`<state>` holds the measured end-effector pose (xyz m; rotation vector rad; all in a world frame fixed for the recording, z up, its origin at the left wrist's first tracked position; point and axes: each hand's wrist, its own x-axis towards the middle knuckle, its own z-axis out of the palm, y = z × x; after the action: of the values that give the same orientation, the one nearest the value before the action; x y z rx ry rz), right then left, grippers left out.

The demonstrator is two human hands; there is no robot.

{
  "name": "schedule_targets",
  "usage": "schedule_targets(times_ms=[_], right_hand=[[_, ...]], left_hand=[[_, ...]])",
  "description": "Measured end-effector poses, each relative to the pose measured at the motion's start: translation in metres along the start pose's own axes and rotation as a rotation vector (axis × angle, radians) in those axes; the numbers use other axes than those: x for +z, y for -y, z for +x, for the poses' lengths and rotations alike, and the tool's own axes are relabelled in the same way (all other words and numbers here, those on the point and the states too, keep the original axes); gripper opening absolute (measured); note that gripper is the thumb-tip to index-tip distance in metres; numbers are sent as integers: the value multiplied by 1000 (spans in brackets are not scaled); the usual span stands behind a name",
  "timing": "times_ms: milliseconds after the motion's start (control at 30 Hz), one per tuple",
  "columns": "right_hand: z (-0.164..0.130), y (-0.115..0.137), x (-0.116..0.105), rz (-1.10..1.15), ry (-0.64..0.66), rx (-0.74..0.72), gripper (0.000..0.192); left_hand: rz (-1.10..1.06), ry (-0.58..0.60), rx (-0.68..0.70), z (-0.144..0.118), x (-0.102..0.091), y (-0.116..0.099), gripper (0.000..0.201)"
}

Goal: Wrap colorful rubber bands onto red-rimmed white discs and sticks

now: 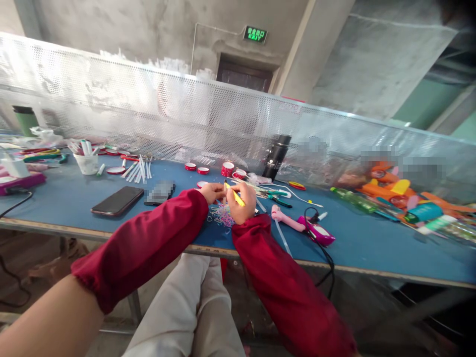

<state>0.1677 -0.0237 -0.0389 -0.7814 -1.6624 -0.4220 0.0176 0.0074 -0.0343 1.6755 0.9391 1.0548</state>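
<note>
Your right hand (242, 202) has its fingers curled around a yellow stick (235, 195), a thin pencil-like piece that runs from about 10 o'clock down to 4 o'clock through your grip. Your left hand (211, 192) meets it at the stick's upper end, fingertips pinched together there; whether they actually clamp the stick or something smaller is too fine to tell. Both hands sit together just above the blue table (67, 198), near its front edge.

Directly under your hands, at 6 o'clock, lies a loose heap of small pink and purple bands (222, 216). At 3 o'clock from your right hand a pink tool (286, 220) lies on the table, touching a magenta device (320, 233) with a black cable. At 9 o'clock from your left hand lies a dark phone (117, 201), face up. At 12 o'clock, further back, stand red-rimmed rolls of tape (227, 169), and at 1 o'clock a black cylinder (276, 156) leans by the perforated metal screen (148, 114). Far off at 10 o'clock a white cup (86, 162) holds tubes. Dark red sleeves (148, 238) cover both your forearms.
</note>
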Motion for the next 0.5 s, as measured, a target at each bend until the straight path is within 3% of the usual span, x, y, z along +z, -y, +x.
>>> schedule_targets(times_ms=[500], right_hand=[[0,1,1,-2,7,-15,10]], left_hand=[[-4,12,27,1,1,3,16]])
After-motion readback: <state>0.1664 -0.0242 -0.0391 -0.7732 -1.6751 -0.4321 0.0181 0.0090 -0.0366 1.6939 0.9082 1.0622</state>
